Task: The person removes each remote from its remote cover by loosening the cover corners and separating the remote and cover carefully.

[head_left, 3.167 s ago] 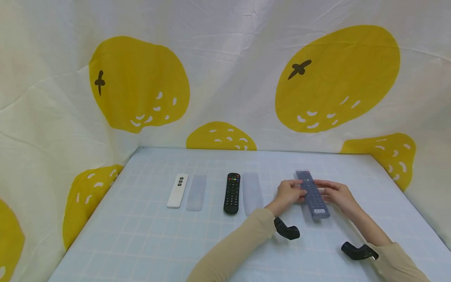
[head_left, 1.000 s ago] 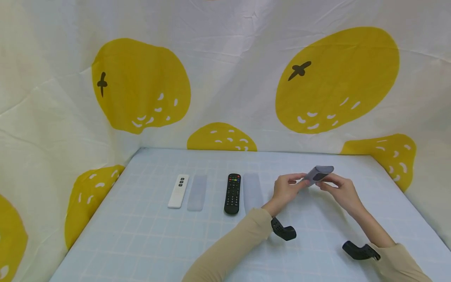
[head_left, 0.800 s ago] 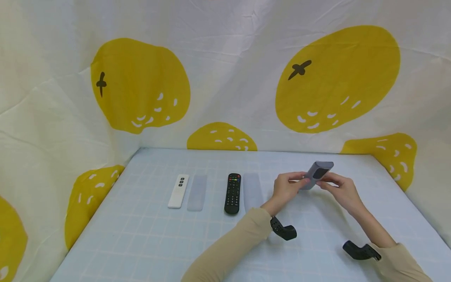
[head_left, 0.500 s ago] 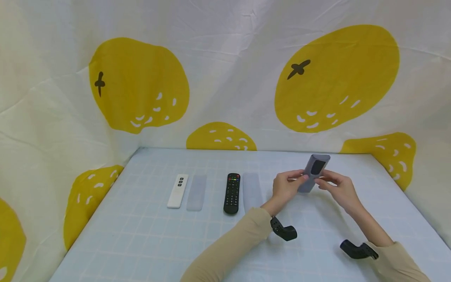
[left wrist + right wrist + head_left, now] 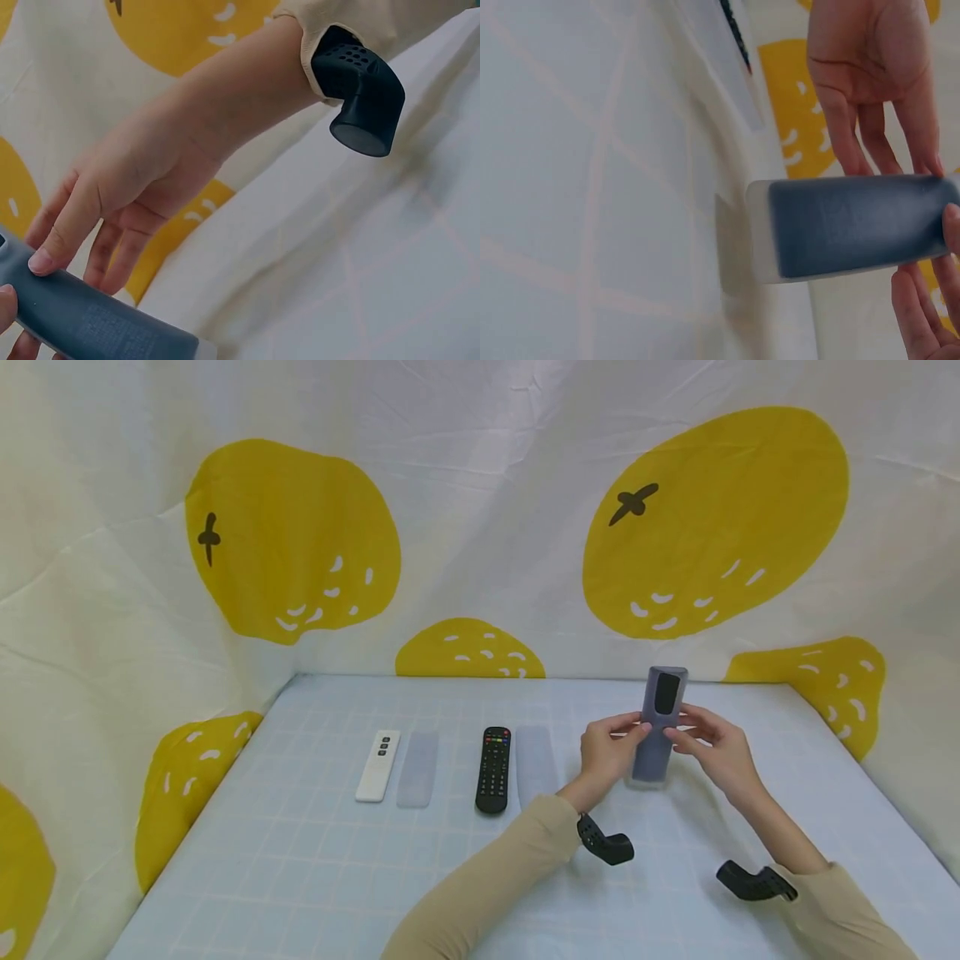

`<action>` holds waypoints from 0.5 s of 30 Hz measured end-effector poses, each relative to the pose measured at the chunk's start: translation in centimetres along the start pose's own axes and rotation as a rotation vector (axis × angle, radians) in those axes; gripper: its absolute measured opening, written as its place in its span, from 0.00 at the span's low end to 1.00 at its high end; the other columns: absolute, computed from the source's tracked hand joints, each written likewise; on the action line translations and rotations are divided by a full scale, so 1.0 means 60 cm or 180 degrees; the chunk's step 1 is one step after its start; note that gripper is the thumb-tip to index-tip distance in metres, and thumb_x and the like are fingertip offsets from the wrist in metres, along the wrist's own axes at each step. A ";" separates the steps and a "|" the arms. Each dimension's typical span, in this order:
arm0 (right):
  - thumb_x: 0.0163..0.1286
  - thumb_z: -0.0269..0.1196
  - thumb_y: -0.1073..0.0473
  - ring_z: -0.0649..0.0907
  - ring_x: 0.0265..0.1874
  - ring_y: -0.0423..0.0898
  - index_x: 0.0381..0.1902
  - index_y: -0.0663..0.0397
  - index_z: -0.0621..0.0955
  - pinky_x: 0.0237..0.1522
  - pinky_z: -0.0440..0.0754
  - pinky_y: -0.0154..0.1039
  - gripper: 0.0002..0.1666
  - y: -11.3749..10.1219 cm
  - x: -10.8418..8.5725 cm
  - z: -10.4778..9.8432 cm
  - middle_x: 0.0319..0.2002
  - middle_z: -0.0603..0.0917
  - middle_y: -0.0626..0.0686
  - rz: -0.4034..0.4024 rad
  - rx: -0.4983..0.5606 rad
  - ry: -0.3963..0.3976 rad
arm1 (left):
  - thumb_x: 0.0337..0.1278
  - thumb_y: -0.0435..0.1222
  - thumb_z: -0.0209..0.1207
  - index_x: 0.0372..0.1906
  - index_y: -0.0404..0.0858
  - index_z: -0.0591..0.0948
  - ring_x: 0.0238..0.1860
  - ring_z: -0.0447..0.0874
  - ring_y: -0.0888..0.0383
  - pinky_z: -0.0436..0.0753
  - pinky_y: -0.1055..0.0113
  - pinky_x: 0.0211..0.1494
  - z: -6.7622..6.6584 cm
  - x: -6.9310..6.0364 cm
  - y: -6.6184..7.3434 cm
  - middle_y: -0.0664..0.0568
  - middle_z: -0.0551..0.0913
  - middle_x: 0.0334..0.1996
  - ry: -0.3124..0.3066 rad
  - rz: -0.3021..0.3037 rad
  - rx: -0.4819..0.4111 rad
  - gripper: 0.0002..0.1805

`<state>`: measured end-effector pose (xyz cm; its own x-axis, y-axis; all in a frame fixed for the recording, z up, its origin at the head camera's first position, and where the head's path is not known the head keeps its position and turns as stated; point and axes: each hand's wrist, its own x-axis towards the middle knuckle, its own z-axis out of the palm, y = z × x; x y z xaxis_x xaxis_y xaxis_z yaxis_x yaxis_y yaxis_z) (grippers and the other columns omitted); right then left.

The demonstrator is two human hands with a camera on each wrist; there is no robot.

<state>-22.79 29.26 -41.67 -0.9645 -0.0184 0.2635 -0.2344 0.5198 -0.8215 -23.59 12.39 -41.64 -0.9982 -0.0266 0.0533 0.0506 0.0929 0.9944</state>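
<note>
A remote control (image 5: 652,756) in a translucent sleeve (image 5: 762,232) stands nearly upright at the right of the table, its back with a dark oval patch towards me. A clear margin of sleeve shows past its lower end; whether that end touches the table I cannot tell. My left hand (image 5: 609,752) pinches the left edge between thumb and fingers. From the other side my right hand (image 5: 716,752) pinches it too, thumb on the back. In the left wrist view the right hand (image 5: 142,172) shows large, and the remote's upper end is cut off.
Left of the hands lie a black remote (image 5: 493,772) and a white remote (image 5: 378,767), each with a flat translucent sleeve beside it: one sleeve (image 5: 536,760) partly behind my left forearm, the other sleeve (image 5: 417,770) further left. A patterned curtain (image 5: 487,527) hangs behind the table.
The sleeved remote, earlier button side up with both hands on it, has been turned over. Over the last second it has tilted further upright, back towards me; both hands keep hold.
</note>
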 end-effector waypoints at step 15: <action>0.67 0.63 0.50 0.82 0.31 0.29 0.67 0.65 0.66 0.34 0.85 0.31 0.38 0.004 -0.005 0.009 0.45 0.84 0.52 0.0480 0.0072 -0.0391 | 0.52 0.30 0.66 0.46 0.40 0.86 0.24 0.83 0.61 0.85 0.68 0.30 -0.007 -0.011 -0.021 0.53 0.85 0.29 -0.0124 -0.0329 -0.0216 0.14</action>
<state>-22.63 28.96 -42.23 -0.9962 -0.0466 0.0742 -0.0876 0.5053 -0.8585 -22.98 11.90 -42.88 -0.9986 0.0062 -0.0521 -0.0520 0.0241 0.9984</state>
